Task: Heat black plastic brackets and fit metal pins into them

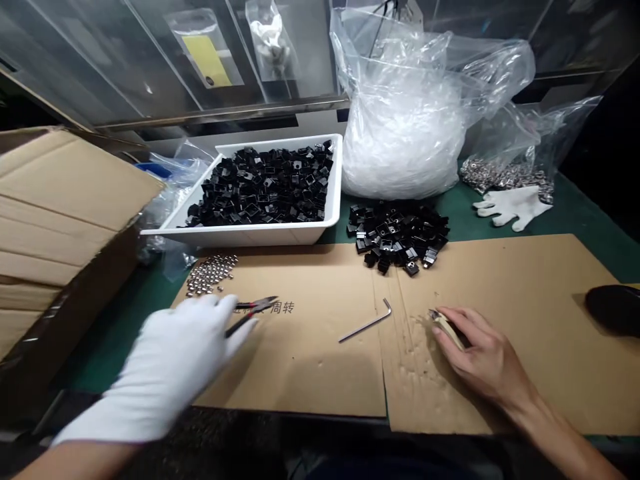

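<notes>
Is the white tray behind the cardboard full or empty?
Full: black plastic pieces cover the white tray from wall to wall, heaped close to its rim.

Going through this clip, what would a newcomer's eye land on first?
The white tray heaped with black blocks dominates the back centre, with a big clear bag to its right. In front, over cardboard, the gloved left hand holds pliers, and the bare right hand pinches a small item.

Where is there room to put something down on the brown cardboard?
On the cardboard between the pliers and the hex key, and past the right hand, right of the black pieces. It's crowded around the white tray.
</notes>
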{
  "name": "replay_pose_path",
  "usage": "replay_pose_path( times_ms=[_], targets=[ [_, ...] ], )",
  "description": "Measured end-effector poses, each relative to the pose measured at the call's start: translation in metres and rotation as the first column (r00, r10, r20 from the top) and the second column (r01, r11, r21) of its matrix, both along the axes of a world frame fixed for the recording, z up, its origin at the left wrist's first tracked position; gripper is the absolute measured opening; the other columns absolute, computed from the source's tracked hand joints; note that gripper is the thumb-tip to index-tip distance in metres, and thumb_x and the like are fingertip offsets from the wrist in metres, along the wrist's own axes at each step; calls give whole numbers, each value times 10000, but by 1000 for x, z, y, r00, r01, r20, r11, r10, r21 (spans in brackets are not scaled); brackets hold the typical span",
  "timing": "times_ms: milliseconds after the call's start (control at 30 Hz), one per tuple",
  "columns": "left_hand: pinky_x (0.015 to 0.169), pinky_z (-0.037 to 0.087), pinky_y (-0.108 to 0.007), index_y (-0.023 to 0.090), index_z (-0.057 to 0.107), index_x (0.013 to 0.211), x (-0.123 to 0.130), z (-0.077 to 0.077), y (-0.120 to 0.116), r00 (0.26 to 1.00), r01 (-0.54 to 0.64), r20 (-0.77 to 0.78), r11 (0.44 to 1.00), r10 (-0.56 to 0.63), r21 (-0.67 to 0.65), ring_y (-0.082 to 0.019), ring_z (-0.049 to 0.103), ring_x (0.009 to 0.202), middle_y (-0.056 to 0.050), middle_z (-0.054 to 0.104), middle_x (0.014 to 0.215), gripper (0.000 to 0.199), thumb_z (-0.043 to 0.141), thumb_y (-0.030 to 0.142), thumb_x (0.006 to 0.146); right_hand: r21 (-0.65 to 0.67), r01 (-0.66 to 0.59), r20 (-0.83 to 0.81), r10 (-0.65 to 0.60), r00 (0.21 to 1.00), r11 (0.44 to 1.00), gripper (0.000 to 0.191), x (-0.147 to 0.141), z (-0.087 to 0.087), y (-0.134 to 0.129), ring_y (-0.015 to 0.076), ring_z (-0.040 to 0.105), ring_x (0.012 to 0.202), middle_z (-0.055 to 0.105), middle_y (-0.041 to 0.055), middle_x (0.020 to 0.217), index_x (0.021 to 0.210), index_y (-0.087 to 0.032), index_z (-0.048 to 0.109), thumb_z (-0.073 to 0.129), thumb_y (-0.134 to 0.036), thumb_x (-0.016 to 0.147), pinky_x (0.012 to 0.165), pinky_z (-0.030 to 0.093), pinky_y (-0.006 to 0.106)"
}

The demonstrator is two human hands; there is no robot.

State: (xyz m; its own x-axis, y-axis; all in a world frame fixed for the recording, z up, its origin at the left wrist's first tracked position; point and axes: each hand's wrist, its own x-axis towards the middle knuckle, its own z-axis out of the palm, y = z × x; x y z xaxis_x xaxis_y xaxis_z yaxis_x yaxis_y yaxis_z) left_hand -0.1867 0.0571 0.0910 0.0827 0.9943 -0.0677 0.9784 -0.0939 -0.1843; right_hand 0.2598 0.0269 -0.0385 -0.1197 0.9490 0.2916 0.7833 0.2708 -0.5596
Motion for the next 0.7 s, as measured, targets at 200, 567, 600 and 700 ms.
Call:
replay_pose_path(
  times_ms=[200, 567, 600, 700],
  targets=[
    [745, 406, -428, 183, 673, 1006, 116, -11, 52, 962, 241, -145, 969, -231, 58, -350, 632, 881, -141, 671, 931, 409, 498, 550, 968, 110, -25, 4, 24, 1000, 994, 321, 1, -9, -11, 257, 660, 1008, 678, 101, 1115, 1264, -201, 645, 639, -252, 947, 900, 539, 407],
    [894, 360, -475, 122, 684, 973, 194, 3, 98, 844, 515, -191, 856, -501, 30, -352, 598, 983, -166, 659, 945, 319, 635, 433, 923, 122, 17, -22, -14, 1000, 992, 338, -1, -17, -14, 280, 644, 1025, 675, 115, 1099, 1264, -188, 646, 644, -240, 930, 922, 522, 436],
    [910, 354, -485, 120, 686, 976, 199, 5, 100, 836, 524, -198, 851, -511, 19, -355, 597, 986, -167, 659, 945, 304, 624, 414, 930, 115, 17, -22, -14, 1000, 993, 337, 0, -17, -14, 283, 643, 1028, 675, 116, 1100, 1263, -189, 647, 642, -240, 930, 926, 521, 438],
    [914, 351, -502, 123, 691, 998, 211, 9, 107, 821, 530, -230, 847, -522, -32, -361, 592, 989, -168, 662, 964, 266, 580, 360, 952, 102, 15, -22, -13, 1000, 995, 325, 1, -15, -13, 287, 640, 1030, 674, 116, 1092, 1253, -191, 652, 636, -245, 933, 937, 514, 447]
  ],
)
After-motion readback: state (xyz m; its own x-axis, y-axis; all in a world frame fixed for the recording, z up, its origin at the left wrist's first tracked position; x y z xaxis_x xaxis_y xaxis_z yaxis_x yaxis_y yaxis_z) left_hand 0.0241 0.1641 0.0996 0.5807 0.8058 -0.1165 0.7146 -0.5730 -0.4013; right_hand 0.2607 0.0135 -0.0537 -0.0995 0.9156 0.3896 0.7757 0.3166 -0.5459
